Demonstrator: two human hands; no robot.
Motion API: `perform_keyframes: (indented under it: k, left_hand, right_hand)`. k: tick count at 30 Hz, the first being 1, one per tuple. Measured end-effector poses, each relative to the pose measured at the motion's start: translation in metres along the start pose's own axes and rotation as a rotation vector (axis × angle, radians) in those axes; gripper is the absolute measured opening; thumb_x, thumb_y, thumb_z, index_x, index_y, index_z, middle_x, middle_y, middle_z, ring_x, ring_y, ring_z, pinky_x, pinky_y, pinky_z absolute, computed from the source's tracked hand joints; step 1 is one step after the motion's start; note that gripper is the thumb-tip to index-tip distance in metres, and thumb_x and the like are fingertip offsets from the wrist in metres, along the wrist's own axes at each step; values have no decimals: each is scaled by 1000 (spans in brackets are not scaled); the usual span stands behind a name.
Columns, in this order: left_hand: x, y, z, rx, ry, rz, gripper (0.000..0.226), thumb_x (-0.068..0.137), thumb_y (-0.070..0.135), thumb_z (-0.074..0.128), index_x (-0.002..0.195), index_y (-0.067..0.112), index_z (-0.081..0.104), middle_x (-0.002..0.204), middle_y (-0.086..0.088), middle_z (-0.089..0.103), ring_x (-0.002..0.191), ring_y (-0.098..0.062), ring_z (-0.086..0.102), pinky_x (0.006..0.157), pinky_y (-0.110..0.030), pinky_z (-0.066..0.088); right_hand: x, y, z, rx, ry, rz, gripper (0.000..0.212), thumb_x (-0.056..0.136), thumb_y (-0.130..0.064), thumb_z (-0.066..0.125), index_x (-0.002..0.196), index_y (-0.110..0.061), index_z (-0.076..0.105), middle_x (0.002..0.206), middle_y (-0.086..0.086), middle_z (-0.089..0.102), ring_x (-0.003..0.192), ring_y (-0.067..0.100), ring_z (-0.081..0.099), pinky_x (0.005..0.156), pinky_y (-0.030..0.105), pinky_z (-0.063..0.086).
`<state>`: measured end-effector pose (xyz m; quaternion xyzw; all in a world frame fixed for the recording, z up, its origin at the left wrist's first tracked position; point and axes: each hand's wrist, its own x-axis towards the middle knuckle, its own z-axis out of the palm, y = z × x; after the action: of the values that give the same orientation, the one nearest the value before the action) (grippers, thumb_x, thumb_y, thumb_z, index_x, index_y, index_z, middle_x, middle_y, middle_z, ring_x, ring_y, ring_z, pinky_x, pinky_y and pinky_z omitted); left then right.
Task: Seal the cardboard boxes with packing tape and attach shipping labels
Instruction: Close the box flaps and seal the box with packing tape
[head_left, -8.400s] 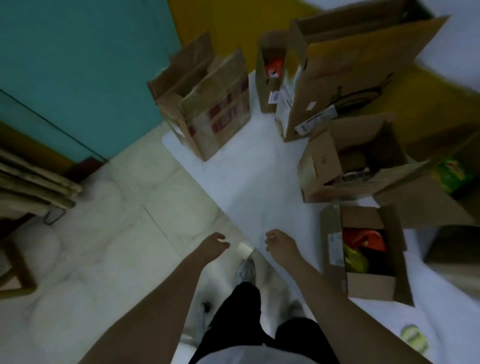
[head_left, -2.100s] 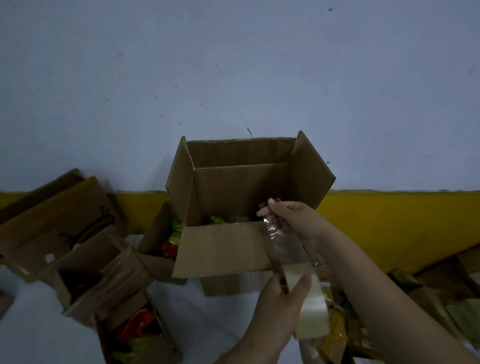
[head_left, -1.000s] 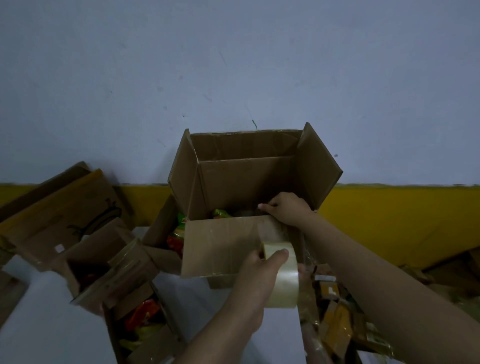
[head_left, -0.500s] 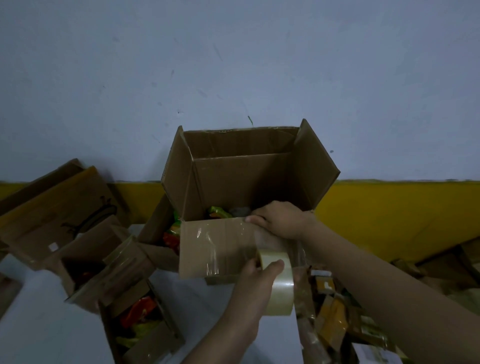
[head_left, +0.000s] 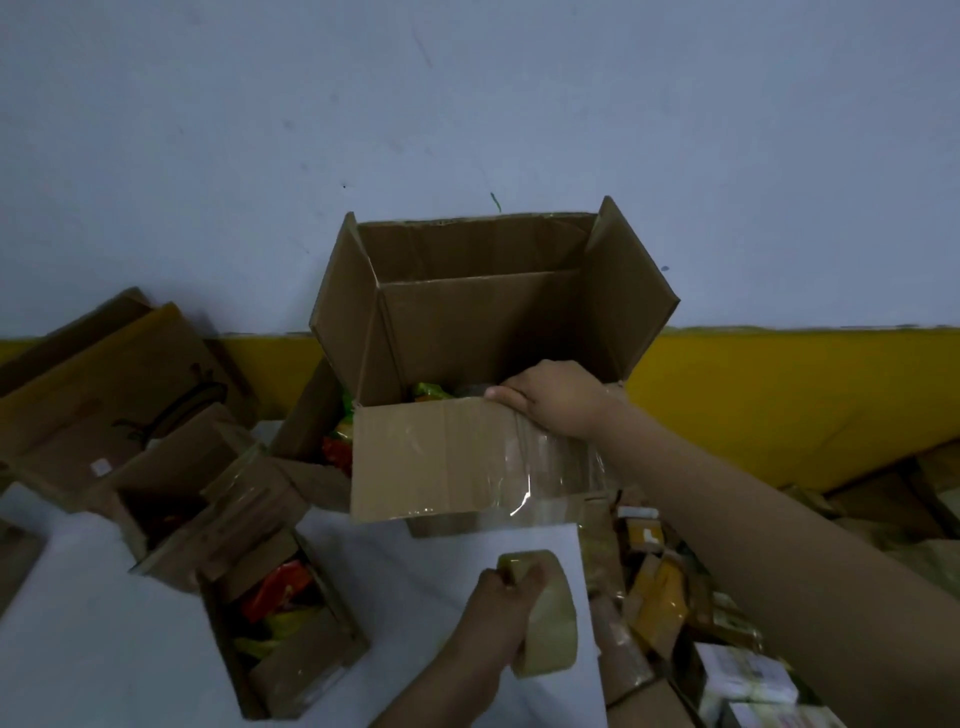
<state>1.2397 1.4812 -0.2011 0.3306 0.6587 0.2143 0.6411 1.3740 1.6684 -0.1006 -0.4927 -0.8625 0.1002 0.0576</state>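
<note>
An open cardboard box (head_left: 457, 322) stands in the middle against the wall, its flaps up and its near flap hanging down toward me. Colourful packets show inside it. My right hand (head_left: 558, 397) presses the end of a clear tape strip (head_left: 540, 467) onto the top edge of that near flap. The strip runs down over the flap to the tape roll (head_left: 550, 618), which my left hand (head_left: 501, 608) grips below the box.
Several open cardboard boxes (head_left: 270, 597) with red and yellow packets lie on the white surface (head_left: 104, 649) at the left. Small packed boxes and packets (head_left: 675, 597) crowd the lower right. A grey wall with a yellow band (head_left: 805, 395) stands behind.
My left hand has pulled the tape roll downward and toward me, stretching more clear tape over the near flap. My right hand stays on the flap's top edge.
</note>
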Motion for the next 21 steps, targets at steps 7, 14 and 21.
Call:
perform_keyframes:
  k: [7,14,21]
  left_hand:
    - [19,13,-11,-82,27,16,60,86,39,76,122,11,37,119,-9,60,108,-26,65,96,-46,55]
    - [23,34,-20,36,13,255,54,73,18,86,117,21,55,112,6,65,105,-11,62,76,-5,46]
    - [15,43,-18,-296,-5,270,94,45,71,81,123,22,67,121,4,70,116,-17,63,108,-41,45]
  right_hand:
    - [-2,-2,3,-28,26,-7,60,99,-61,23,91,-22,68,73,-6,61,67,9,57,63,30,40]
    - [-4,-3,3,-43,33,8,62,98,-63,21,92,-22,67,77,-4,64,71,12,59,69,34,48]
    - [-2,-1,2,-11,18,37,62,98,-63,23,97,-23,70,80,-4,65,73,12,59,70,34,47]
